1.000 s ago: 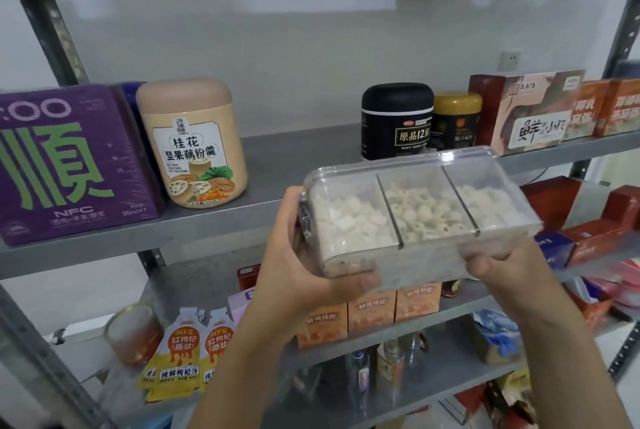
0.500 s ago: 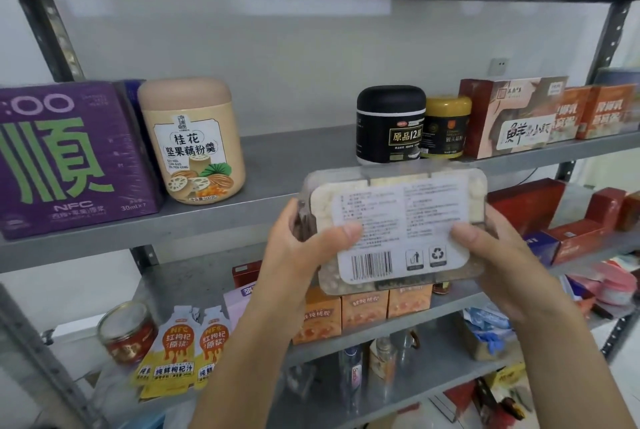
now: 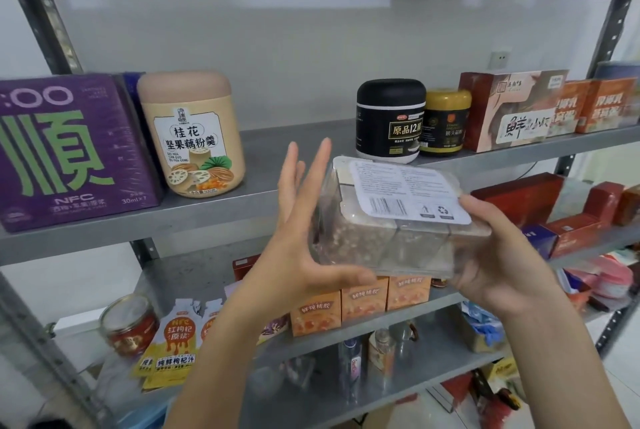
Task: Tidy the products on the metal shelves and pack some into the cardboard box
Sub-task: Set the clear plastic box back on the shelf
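While the left hand (image 3: 298,241) lies flat against the left end of the clear container (image 3: 381,241), fingers straight and thumb beneath, the right hand (image 3: 496,262) curls round its right end. Label upward, the container hangs before the metal shelf (image 3: 266,158), near a black jar (image 3: 389,123).

You face a plain white wall (image 3: 277,47) behind the metal shelving (image 3: 311,137), with a socket (image 3: 500,59) on it at right and pale floor (image 3: 627,376) at lower right.
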A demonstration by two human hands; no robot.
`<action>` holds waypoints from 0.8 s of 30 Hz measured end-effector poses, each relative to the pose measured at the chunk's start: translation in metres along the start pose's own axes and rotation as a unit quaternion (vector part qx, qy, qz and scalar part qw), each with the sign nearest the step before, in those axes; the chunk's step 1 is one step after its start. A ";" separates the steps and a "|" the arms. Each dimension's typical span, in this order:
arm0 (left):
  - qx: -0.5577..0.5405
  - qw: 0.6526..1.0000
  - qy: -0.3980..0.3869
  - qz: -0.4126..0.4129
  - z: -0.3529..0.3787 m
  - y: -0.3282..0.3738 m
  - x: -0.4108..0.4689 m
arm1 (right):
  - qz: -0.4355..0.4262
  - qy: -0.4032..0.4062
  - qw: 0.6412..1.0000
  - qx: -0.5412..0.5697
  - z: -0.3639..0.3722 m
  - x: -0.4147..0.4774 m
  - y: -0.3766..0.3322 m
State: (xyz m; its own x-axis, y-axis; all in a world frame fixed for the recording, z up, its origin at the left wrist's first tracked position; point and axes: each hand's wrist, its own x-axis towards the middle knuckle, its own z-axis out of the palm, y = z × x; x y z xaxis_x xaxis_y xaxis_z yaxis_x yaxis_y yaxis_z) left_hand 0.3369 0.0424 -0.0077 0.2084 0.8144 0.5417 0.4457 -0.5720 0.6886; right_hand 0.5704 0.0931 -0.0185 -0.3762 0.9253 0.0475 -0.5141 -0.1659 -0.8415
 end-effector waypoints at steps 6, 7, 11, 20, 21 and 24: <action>-0.018 1.000 -0.009 0.006 -0.006 -0.005 0.005 | 0.082 -0.018 0.996 0.032 0.003 0.000 -0.002; -0.045 0.999 0.015 -0.010 -0.006 -0.007 0.004 | 0.085 -0.036 0.995 0.045 0.000 0.000 -0.002; -0.201 0.972 0.101 -0.067 0.001 -0.011 0.004 | 0.034 -0.127 0.990 0.048 -0.009 0.004 0.003; -0.565 0.787 0.084 -0.233 0.041 -0.006 0.003 | -0.090 -0.113 0.989 -0.025 0.012 0.034 0.034; -0.576 0.779 0.064 -0.239 0.046 -0.006 0.001 | -0.106 -0.121 0.987 -0.013 0.014 0.035 0.037; -0.546 0.806 0.003 -0.229 0.048 -0.007 -0.002 | -0.143 -0.102 0.984 0.004 0.015 0.036 0.036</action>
State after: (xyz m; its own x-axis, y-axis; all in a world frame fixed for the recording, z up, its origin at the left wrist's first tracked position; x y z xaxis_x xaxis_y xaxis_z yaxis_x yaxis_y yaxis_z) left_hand 0.3747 0.0491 -0.0367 0.2343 0.9660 0.1096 -0.5569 0.0410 0.8296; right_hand 0.5271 0.1150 -0.0396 -0.3622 0.8470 0.3891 -0.6270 0.0875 -0.7741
